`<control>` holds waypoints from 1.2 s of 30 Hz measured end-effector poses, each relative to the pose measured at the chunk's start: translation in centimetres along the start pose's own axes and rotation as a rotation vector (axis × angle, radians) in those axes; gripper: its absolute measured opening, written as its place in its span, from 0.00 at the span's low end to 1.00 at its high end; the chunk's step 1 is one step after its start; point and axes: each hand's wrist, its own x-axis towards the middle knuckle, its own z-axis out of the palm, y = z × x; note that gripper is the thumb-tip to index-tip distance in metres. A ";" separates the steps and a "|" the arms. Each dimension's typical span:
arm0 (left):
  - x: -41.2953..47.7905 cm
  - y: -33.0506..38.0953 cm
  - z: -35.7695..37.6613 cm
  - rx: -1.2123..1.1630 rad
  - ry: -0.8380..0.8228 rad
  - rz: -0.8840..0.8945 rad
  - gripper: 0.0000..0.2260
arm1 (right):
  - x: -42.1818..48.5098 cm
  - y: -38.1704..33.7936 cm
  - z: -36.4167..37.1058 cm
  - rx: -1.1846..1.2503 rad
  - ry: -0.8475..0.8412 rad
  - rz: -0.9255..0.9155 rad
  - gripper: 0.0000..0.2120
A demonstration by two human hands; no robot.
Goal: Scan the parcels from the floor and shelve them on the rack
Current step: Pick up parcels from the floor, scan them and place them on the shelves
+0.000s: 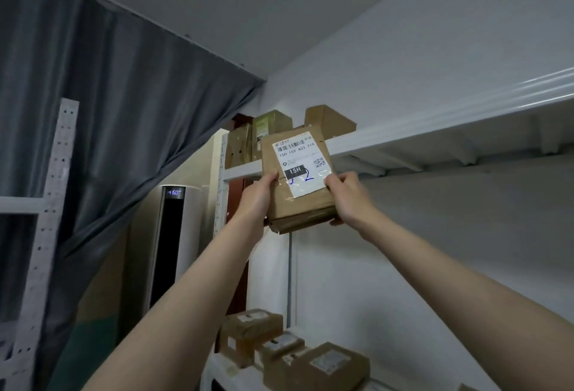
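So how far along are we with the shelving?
Done: boxes sit on the top shelf, and more boxes on the lower shelf. In hand: the left hand and right hand hold a labelled parcel up at the top shelf's edge, not yet set down. Left: placing it; the floor is out of view, so I cannot count what remains.

The one camera sits on the person's head and faces forward and upward, a little tilted. The rack (pixel 403 139) stands near, from 12 to 3 o'clock. The ceiling (pixel 217 18) is at 12 o'clock and the curtain (pixel 108 111) at 9 o'clock.
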 end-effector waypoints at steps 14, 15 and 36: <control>14.5 4.5 7.8 0.174 -0.114 0.498 0.34 | 14.5 -1.5 0.2 -0.317 0.402 -0.313 0.19; 15.7 4.8 7.9 0.162 -0.135 0.516 0.33 | 15.3 -1.7 0.4 -0.340 0.423 -0.333 0.20; 29.0 5.2 13.2 0.356 -0.406 0.682 0.48 | 27.5 -1.5 -1.2 -0.812 0.690 -0.249 0.20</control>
